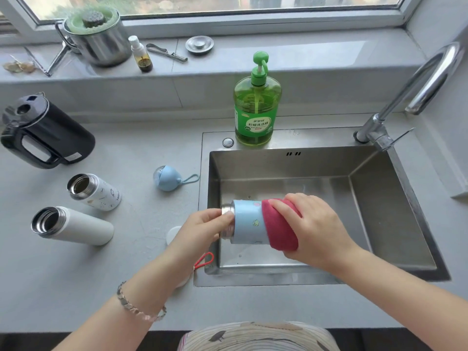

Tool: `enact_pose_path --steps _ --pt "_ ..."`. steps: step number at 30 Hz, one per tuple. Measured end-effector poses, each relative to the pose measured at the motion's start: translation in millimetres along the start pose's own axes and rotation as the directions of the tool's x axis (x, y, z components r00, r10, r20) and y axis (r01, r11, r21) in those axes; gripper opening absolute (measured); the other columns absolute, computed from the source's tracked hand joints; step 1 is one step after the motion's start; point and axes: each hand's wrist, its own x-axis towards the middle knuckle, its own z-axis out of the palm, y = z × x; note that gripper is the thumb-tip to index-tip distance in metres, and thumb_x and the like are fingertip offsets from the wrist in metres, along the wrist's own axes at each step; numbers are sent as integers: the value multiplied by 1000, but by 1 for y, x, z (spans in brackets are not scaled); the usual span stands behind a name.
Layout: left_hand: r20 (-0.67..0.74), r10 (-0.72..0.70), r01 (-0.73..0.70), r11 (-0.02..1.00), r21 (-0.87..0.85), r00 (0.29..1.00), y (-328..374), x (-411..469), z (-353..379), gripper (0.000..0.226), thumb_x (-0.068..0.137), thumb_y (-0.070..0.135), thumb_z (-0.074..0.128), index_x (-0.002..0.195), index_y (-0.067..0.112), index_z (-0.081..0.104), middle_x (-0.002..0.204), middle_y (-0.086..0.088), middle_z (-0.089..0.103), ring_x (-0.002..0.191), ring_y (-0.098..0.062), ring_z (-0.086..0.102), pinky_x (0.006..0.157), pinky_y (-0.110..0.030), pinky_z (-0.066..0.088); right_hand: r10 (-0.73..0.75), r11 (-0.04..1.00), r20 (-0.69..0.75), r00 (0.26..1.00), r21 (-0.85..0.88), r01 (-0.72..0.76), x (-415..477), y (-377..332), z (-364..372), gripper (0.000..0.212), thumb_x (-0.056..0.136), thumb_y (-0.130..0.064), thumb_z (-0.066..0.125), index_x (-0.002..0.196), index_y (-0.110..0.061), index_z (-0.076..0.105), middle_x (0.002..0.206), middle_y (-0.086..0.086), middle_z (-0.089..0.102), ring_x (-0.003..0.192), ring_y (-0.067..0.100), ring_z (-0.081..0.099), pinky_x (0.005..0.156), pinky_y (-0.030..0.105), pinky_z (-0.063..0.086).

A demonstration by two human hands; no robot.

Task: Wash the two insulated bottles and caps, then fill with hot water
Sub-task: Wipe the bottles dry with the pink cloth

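Note:
Over the sink (379,188) a light blue insulated bottle (247,221) lies on its side, steel mouth pointing left. My left hand (200,231) grips its neck. My right hand (314,229) holds a pink-red cloth (278,224) wrapped round the bottle's base end. On the counter to the left a small white patterned bottle (97,192) and a taller plain white bottle (76,225) stand uncapped. A light blue cap (167,178) with a loop lies next to the sink. A white cap with a red loop (203,259) is mostly hidden under my left forearm.
A green dish-soap pump bottle (257,107) stands on the sink's back rim. The faucet (417,84) arches at the right. A black electric kettle (45,133) sits at the far left. A steel pot (97,36), spray bottle (141,55) and sink plug (199,44) sit on the sill.

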Motion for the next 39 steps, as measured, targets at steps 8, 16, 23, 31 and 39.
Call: enact_pose_path --steps 8,16,23,31,39 --pt "51 -75 87 954 -287 996 2 -2 15 19 91 11 51 99 2 67 95 -15 69 90 -25 62 87 -38 51 -83 995 -47 995 -61 80 9 -2 -5 83 54 -31 76 129 -17 44 105 16 62 92 33 60 86 41 43" --pt "69 337 -331 940 -79 939 -15 -12 8 18 74 25 64 81 13 75 84 -4 70 83 -14 62 78 -25 50 16 913 319 948 381 -144 37 -8 -28 89 50 -50 72 132 -36 41 104 -9 61 92 12 58 80 26 46" --pt "14 147 -143 979 -146 989 -26 -9 -8 25 73 32 67 86 12 75 88 -17 65 83 -27 59 83 -41 36 148 702 562 814 520 -487 3 0 -20 84 52 -44 78 127 -49 40 110 -11 59 96 6 57 82 24 49" --pt "50 302 -298 952 -72 952 -11 -3 4 47 71 33 65 87 -11 65 82 -15 55 78 -21 48 74 -34 39 104 953 176 979 263 -148 19 -15 -5 100 47 -47 75 135 -32 32 108 0 59 93 22 59 82 31 48" --pt "154 370 -381 924 43 916 -9 -8 -20 48 72 33 62 79 -14 65 78 -16 59 76 -18 55 72 -24 45 96 895 341 935 382 -232 3 -7 -27 94 51 -47 66 136 -40 29 114 -12 59 98 11 58 79 23 46"
